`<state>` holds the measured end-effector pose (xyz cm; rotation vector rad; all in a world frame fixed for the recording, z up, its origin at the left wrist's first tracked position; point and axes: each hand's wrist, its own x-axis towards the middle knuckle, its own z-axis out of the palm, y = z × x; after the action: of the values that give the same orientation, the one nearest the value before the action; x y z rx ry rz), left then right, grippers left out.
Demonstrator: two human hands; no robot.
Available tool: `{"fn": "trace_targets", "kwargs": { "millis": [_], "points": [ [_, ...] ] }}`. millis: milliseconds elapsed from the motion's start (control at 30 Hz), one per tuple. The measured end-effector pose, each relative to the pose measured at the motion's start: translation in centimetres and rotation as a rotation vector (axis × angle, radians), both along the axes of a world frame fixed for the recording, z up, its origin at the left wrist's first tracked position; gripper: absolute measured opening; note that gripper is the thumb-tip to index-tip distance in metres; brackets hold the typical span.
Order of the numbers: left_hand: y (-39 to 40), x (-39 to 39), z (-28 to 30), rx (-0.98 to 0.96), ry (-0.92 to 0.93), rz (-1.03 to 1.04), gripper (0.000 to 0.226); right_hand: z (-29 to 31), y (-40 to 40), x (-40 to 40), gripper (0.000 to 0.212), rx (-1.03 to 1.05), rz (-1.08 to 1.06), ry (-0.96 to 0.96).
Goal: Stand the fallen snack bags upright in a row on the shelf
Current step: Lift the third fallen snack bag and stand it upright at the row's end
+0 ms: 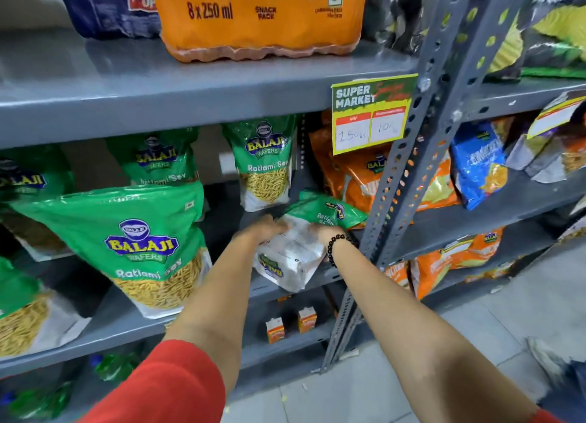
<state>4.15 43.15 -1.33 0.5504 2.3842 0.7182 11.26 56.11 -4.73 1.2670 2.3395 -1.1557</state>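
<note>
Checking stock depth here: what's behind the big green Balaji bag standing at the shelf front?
Behind the big green bag another green Ratlami Sev bag stands upright, only its top showing. Its lower part and the shelf behind are covered.

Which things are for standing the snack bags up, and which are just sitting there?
For the job: the fallen green bag, held by the left hand and right hand; the upright green bags; the shelf.

Just there: orange drink pack, price sign, orange bags, blue bag.

Bright even overhead light; glare on orange pack (263,16); wide-angle bending at edges; slight motion blur.
</note>
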Motion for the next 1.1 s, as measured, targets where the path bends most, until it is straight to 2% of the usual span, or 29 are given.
{"fn": "trace_targets", "kwargs": {
  "millis": [67, 100, 167, 233, 333, 433, 567, 667, 867, 967, 1100],
  "points": [
    [0.0, 0.1, -0.2, -0.008, -0.042, 0.035, 0.059, -3.2, 1.4, -1.8, 0.084, -0.064, -0.132, -0.028],
    [0.0, 0.0, -0.4, 0.017, -0.062, 0.06, 0.061, -4.3, 1.7, -2.2, 0.082, -0.065, -0.146, -0.031],
    [-0.1, -0.1, -0.5, 0.109, -0.098, 0.099, 0.066, -4.6, 2.1, -2.4, 0.059, -0.027, -0.194, 0.022],
    [-0.2, -0.3, -0.8, 0.174, -0.115, 0.128, 0.063, -1.1, 0.3, -0.5, 0.044, 0.014, -0.24, 0.096],
    [-0.7, 0.4, -0.4, 0.277, -0.146, 0.182, 0.057, 2.2, -1.8, 1.4, 0.022, -0.086, -0.294, 0.205],
    [-1.5, 1.2, 0.1, 0.331, -0.181, 0.213, 0.055, 3.6, -3.1, 3.0, 0.036, -0.207, -0.519, 0.405],
    [-3.0, 2.3, 1.2, 0.395, -0.193, 0.242, 0.047, 5.2, -5.1, 4.1, 0.049, -0.262, -0.659, 0.567],
    [-3.6, 2.6, 1.8, 0.451, -0.152, 0.285, 0.052, 6.9, -6.2, 4.5, 0.057, -0.183, -0.628, 0.619],
    [-3.7, 3.0, 3.6, 0.471, -0.018, 0.471, 0.065, 8.6, -6.7, 3.6, 0.053, -0.013, -0.402, 0.792],
    [-3.2, 2.8, 4.0, 0.461, 0.01, 0.539, 0.052, 8.7, -6.2, 2.5, 0.056, 0.025, -0.311, 0.875],
    [-2.4, 1.9, 3.8, 0.52, 0.111, 0.586, 0.035, 8.3, -4.7, 0.6, 0.054, -0.01, -0.208, 0.884]
  ]
}}
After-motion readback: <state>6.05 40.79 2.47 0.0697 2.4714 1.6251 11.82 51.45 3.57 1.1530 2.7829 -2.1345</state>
